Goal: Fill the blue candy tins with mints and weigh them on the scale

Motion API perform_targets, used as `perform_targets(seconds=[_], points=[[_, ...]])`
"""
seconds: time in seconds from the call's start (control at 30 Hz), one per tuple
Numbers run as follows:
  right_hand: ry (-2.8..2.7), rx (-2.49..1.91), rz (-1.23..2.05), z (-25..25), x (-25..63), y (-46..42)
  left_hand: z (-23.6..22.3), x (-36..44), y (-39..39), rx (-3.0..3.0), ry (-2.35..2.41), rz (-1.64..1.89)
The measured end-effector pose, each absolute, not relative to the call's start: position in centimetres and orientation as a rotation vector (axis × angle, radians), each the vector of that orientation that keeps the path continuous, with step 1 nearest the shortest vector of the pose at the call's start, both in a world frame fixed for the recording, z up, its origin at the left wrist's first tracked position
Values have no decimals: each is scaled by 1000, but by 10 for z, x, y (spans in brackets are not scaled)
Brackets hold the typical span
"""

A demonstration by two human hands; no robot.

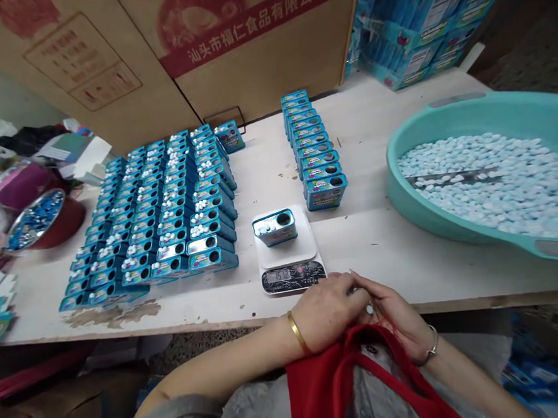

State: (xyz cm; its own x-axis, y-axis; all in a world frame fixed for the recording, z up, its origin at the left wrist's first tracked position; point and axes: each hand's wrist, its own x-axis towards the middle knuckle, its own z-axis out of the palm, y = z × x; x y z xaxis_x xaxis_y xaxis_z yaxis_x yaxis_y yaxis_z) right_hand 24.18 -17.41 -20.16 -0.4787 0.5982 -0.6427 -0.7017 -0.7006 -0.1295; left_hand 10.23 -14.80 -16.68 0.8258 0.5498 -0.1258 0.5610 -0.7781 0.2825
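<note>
Both hands meet at the table's front edge, just in front of a white digital scale. My left hand, with a gold bangle at its wrist, has its fingers curled over the right palm; anything in its fingertips is hidden. A pale round candy tablet shows in my right hand, which is cupped and partly covered by the left. On the scale stands a blue candy tin, its round hole uncovered and several tablets lying on its top. The scale's display is lit.
Rows of blue tins, many topped with tablets, fill the table's left side. Another row of tins stands behind the scale. At right, a turquoise basin holds tablets and a metal strip. A large carton stands behind.
</note>
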Motion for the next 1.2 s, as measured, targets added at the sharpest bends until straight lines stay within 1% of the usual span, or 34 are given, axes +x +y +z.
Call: perform_targets(seconds=[0.23, 0.4, 0.47, 0.53, 0.63, 0.7, 0.8, 0.9, 1.07, 1.13, 1.2], points=[[306, -850, 2276, -209, 239, -181, -168, 94, -148, 2705, 806, -14], [306, -814, 2235, -204, 234, -175, -171, 90, -149, 2634, 861, 119], [314, -789, 2224, -201, 233, -170, -164, 83, -141, 2535, 865, 249], [282, -782, 2214, -196, 231, -163, -150, 72, -128, 2438, 909, 460], [181, -795, 2202, -188, 229, -154, -128, 54, -99, 2391, 1072, 808], [150, -815, 2202, -183, 228, -151, -118, 44, -80, 2430, 1177, 925], [166, -848, 2199, -181, 227, -150, -112, 33, -61, 2531, 1251, 837], [171, -860, 2195, -183, 229, -151, -107, 24, -58, 2589, 1300, 736], [153, -853, 2144, -187, 235, -153, -106, 20, -84, 2482, 1347, 983], [172, -833, 2159, -187, 235, -154, -117, 33, -104, 2467, 1218, 871], [182, -830, 2181, -186, 235, -156, -135, 53, -124, 2509, 1038, 598]])
